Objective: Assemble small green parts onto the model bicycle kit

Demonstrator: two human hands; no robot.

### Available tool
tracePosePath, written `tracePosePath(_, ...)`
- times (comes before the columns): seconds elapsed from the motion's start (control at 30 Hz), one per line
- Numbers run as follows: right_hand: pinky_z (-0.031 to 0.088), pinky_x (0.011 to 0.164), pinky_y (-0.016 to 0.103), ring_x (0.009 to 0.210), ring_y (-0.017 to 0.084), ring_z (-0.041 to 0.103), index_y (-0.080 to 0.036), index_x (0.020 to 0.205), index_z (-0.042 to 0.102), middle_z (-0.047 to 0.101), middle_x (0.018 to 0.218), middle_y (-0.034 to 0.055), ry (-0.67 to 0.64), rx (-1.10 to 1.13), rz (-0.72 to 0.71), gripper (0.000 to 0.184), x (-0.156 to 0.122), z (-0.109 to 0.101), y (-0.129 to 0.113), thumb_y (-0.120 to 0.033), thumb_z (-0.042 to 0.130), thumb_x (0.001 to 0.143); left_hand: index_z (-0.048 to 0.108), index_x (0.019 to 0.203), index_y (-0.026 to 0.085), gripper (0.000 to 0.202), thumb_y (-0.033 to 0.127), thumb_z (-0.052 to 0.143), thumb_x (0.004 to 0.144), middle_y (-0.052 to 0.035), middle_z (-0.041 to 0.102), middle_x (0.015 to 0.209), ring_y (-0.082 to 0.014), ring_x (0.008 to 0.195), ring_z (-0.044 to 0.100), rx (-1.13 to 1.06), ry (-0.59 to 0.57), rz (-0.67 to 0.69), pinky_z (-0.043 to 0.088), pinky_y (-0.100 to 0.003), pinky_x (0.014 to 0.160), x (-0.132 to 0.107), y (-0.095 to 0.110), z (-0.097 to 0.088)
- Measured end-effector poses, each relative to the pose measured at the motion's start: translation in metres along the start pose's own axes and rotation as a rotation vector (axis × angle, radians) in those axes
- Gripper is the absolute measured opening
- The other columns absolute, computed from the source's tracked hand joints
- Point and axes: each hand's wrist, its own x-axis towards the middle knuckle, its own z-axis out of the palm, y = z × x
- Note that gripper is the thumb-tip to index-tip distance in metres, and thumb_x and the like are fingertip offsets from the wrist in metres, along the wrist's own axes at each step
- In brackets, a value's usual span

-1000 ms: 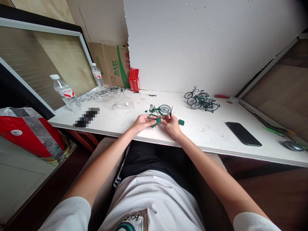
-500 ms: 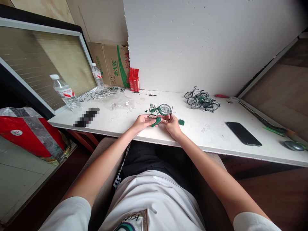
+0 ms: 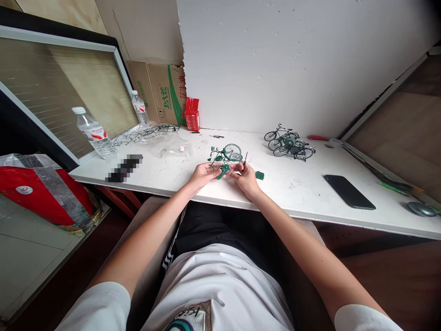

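A small green model bicycle (image 3: 225, 158) with one spoked wheel is held just above the white table (image 3: 296, 184) near its front edge. My left hand (image 3: 203, 175) is closed on the model's left side, fingers pinching its frame. My right hand (image 3: 245, 178) is closed on the model's right side and also holds a thin dark tool (image 3: 244, 160) that sticks upward. A small green part (image 3: 259, 175) lies on the table just right of my right hand.
Finished model bicycles (image 3: 288, 143) stand at the back right. A black phone (image 3: 349, 191) lies to the right. Clear bags of parts (image 3: 161, 140), two water bottles (image 3: 93, 132), a red box (image 3: 192, 114) and a cardboard carton (image 3: 161, 92) stand at the left and back.
Both hands tipped the model bicycle slightly up and to the left; the wheel now sits a little higher. The hands stayed in place.
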Motion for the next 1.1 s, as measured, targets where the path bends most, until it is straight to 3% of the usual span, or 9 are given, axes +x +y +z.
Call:
tracePosePath(0.17,0.061,0.086,0.041,0.093,0.022,0.068,-0.028,0.083,0.033,0.074,0.104,0.0047,0.002,-0.028,0.003,0.066,0.0003,0.0006,0.0001,-0.049,0.094,0.067,0.076,0.116,0.01,0.065,0.048,0.099,0.069,-0.0166,0.083,0.104,-0.0249,0.088,0.079,0.009,0.007,-0.007,0.059,-0.037,0.085,-0.0001,0.0009,0.001)
tracePosePath(0.67,0.059,0.083,0.038,0.093,0.022,0.068,-0.028,0.082,0.033,0.075,0.104,0.0047,-0.003,-0.068,-0.002,0.065,0.0004,0.0004,0.0018,-0.05,0.093,0.07,0.075,0.114,0.011,0.061,0.051,0.096,0.073,-0.0145,0.082,0.105,-0.0221,0.082,0.078,0.04,0.01,-0.008,0.057,-0.034,0.081,-0.0006,0.001,0.0)
tracePosePath(1.1,0.06,0.082,0.039,0.096,0.024,0.069,-0.028,0.082,0.035,0.075,0.1,0.0051,-0.005,-0.135,0.016,0.063,-0.0015,0.0026,-0.0015,-0.051,0.092,0.069,0.071,0.11,0.012,0.066,0.069,0.085,0.079,-0.0152,0.081,0.105,-0.0247,0.08,0.079,0.055,-0.019,-0.045,0.058,-0.034,0.074,-0.0015,0.003,0.0023)
